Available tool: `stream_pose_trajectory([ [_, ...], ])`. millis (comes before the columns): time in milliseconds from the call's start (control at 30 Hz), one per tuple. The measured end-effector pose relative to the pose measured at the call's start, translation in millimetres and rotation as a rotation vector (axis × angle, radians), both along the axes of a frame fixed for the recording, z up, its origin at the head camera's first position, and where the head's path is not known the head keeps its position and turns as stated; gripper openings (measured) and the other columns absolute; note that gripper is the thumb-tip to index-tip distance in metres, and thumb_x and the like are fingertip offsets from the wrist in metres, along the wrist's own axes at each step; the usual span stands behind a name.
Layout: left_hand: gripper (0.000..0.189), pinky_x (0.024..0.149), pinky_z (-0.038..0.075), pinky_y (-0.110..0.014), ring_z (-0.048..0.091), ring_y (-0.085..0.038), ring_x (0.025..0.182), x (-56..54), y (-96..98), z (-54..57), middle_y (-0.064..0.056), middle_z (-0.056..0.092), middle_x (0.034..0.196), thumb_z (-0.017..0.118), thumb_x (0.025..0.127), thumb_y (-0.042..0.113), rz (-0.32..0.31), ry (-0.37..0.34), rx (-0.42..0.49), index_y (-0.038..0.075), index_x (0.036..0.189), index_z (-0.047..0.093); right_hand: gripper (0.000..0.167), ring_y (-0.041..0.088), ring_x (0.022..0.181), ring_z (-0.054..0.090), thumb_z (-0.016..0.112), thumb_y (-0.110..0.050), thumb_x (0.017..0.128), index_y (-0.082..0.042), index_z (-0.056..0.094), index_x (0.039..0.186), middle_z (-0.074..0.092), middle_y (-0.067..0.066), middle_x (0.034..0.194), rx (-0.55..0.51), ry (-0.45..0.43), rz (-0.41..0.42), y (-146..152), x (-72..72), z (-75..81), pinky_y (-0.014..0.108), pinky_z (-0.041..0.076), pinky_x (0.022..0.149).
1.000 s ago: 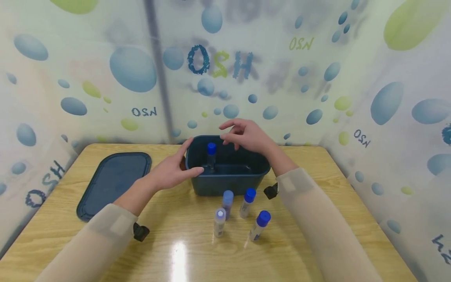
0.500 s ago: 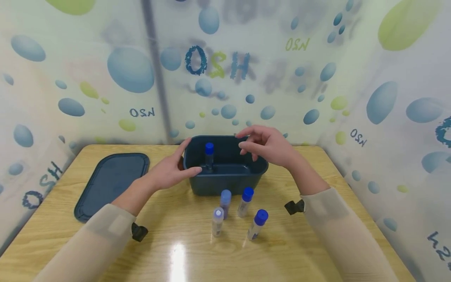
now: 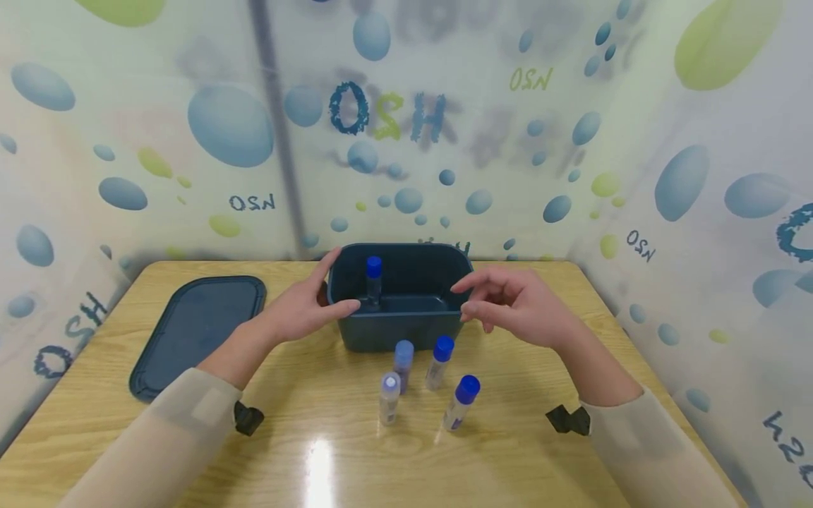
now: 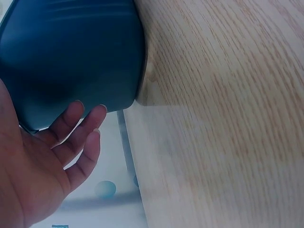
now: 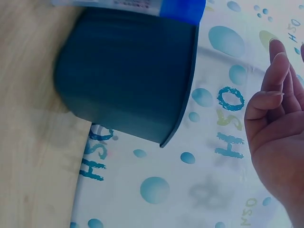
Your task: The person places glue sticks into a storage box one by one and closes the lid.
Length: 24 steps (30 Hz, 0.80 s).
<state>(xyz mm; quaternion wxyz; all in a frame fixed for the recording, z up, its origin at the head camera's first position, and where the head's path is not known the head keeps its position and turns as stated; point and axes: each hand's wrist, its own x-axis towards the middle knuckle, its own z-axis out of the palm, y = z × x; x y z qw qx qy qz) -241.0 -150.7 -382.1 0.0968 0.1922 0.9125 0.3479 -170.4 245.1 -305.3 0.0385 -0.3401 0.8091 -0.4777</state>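
Left hand: We see the left hand at the left end of the bin, thumb by the near rim and the fingers along the left side, digits spread apart and only loosely bent.
Right hand: The right hand hangs by the bin's near right corner, thumb and forefinger apart, with nothing between them.
Bin: The dark blue bin, lidless, stands towards the far edge of the wooden table.
Tube inside: One blue-capped tube stands upright in the bin's left part.
Loose tubes: Four stand in front of the bin: a pale-topped tube, a light-blue-capped tube and two dark-blue-capped tubes (we cannot tell whether the left pair touch).
Lid: The dark blue lid lies flat at the left.
Change: The right hand has come from over the bin towards the near right; we judge it better placed for the loose tubes, one being in and four out.
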Motion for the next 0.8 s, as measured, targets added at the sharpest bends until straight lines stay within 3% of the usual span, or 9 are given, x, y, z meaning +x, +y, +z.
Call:
stream_pose_trajectory([
  [133,0.112,0.060,0.043,-0.039,0.054,-0.024,0.064,-0.2,-0.4,-0.7,-0.006,0.061,0.077,0.067,0.100,0.072,0.001,-0.003,0.004,0.039,0.177,-0.006,0.024,0.023,0.066,0.066,0.069,-0.002,0.106,-0.002,0.073,0.130,0.077,-0.005,0.092,-0.002,0.018,0.022,7.7,14.3,-9.4,0.032,0.056,0.061],
  [400,0.112,0.061,0.043,-0.039,0.054,-0.024,0.064,-0.5,-0.6,0.2,-0.006,0.061,0.077,0.067,0.099,0.073,0.006,-0.006,0.006,0.040,0.177,-0.007,0.025,0.019,0.067,0.066,0.066,0.003,0.106,-0.004,0.073,0.129,0.078,-0.006,0.096,-0.013,-0.026,0.012,24.7,37.2,-32.7,0.031,0.056,0.062],
  [667,0.112,0.062,0.044,-0.039,0.055,-0.024,0.066,-1.7,-1.5,-1.4,-0.006,0.063,0.079,0.066,0.099,0.074,0.007,-0.005,0.003,0.039,0.177,-0.006,0.026,0.019,0.074,0.068,0.065,0.003,0.107,-0.005,0.073,0.130,0.077,0.000,0.103,-0.023,-0.112,0.011,41.6,47.5,-57.6,0.031,0.059,0.066],
  [800,0.111,0.063,0.044,-0.039,0.056,-0.024,0.068,-2.7,-2.0,-2.4,-0.007,0.063,0.082,0.066,0.099,0.074,0.005,0.004,0.002,0.039,0.177,-0.005,0.026,0.018,0.078,0.067,0.069,0.001,0.105,-0.007,0.073,0.129,0.078,-0.003,0.109,-0.001,-0.149,0.005,45.2,50.9,-66.7,0.031,0.058,0.066],
])
